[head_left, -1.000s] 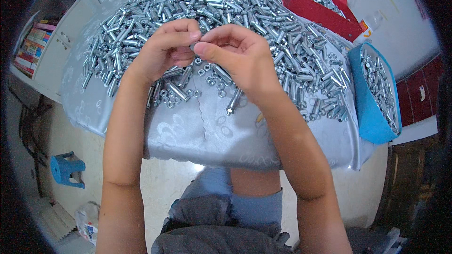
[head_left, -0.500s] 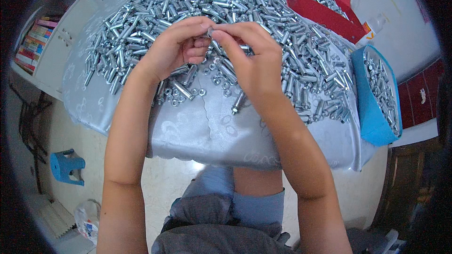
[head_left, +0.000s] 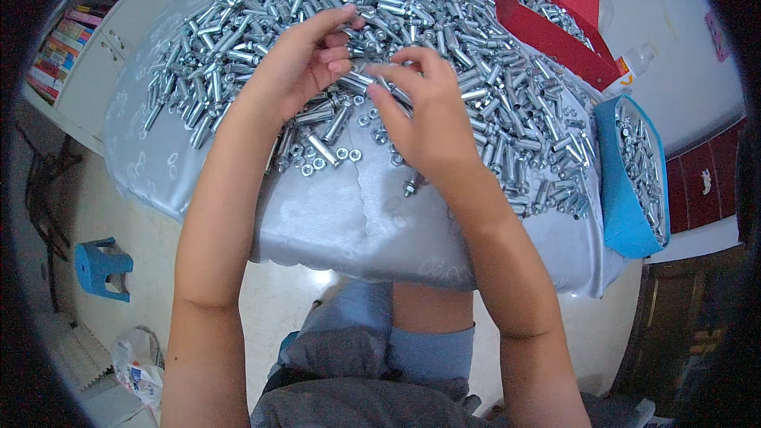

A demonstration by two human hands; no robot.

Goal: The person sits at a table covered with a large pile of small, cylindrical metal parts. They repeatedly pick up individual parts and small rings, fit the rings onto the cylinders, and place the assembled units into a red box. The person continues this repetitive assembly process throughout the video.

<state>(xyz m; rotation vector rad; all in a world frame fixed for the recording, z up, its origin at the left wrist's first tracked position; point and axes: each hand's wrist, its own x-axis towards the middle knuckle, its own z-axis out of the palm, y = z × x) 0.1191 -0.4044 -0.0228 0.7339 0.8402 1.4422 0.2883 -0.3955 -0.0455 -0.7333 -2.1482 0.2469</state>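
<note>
My left hand hovers over a large heap of silvery expansion anchor bolts. Its fingers are curled, the thumb and index tips close together; whatever they pinch, if anything, I cannot make out. Lower and to the right, my right hand is at the heap's near edge, thumb and index apart, the index smeared by motion. A metal bolt lies between or behind those fingertips, not visibly gripped. Loose hex nuts and a single bolt lie on the silver tablecloth below the hands.
A red box holding metal parts stands at the far right, beside a clear bottle. Closer, a light-blue bin holds more bolts. A blue stool and a plastic bag are on the floor at left.
My hands met at a small metal piece; now they are apart. The left has risen slightly, and the right has opened and lowered toward the heap. The view has shifted a little.
</note>
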